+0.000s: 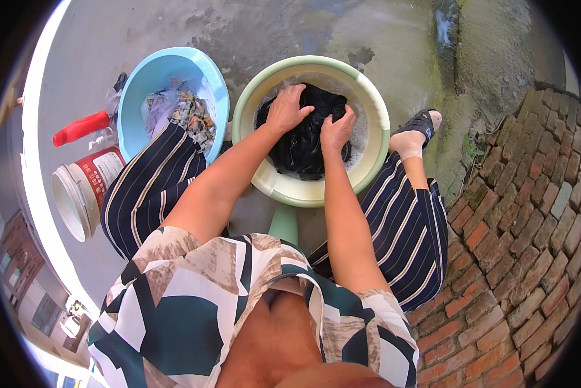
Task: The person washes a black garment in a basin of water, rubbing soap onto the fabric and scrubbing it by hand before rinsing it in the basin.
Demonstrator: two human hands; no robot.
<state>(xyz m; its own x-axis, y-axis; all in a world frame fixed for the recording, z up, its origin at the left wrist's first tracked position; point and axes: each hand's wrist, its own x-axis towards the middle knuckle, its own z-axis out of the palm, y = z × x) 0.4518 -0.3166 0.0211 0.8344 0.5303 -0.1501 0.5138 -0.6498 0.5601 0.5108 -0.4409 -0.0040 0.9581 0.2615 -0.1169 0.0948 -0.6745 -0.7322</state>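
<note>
A round basin, cream with a pale green rim, stands in front of me between my knees. In it a black wet cloth lies bunched up, with whitish suds along the right side. My left hand grips the far left part of the cloth, thumb pointing right. Close by on the right, my right hand has its fingers and thumb curled round another part of it. The fabric between both hands is raised in folds. Which garment it is, I cannot tell.
A light blue tub with patterned and lilac clothes is at the left. Near it are a red-handled object and a white and red bucket lying tipped. Grey concrete lies ahead; brick paving is on the right.
</note>
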